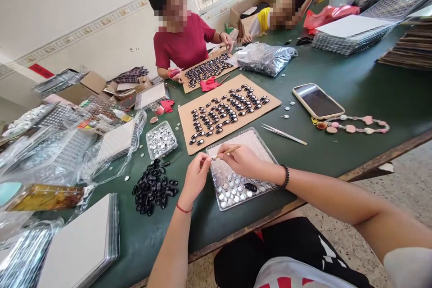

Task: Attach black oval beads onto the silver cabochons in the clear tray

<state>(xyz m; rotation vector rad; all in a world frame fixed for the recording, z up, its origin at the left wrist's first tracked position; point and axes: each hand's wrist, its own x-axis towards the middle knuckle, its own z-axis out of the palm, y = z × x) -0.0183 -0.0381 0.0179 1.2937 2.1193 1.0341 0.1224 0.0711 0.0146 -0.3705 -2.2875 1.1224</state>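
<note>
Pinching thin wooden stick [233, 149] in right grip [241, 160], tiny piece [214, 158] in left grip [196, 173], above clear tray [252, 139] of discs [222, 197] on bench [324, 149].

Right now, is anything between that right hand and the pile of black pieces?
Yes, the left hand: in this view it lies across the straight line from the right hand to the pile of black pieces, its fingertips near the clear tray's left edge.

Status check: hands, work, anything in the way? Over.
Right hand grips slim tan stick-like tool. Left hand pinched, contents too small to tell. Both at clear plastic tray of round silvery pieces. Glossy black oval piece lying on tray.
</note>
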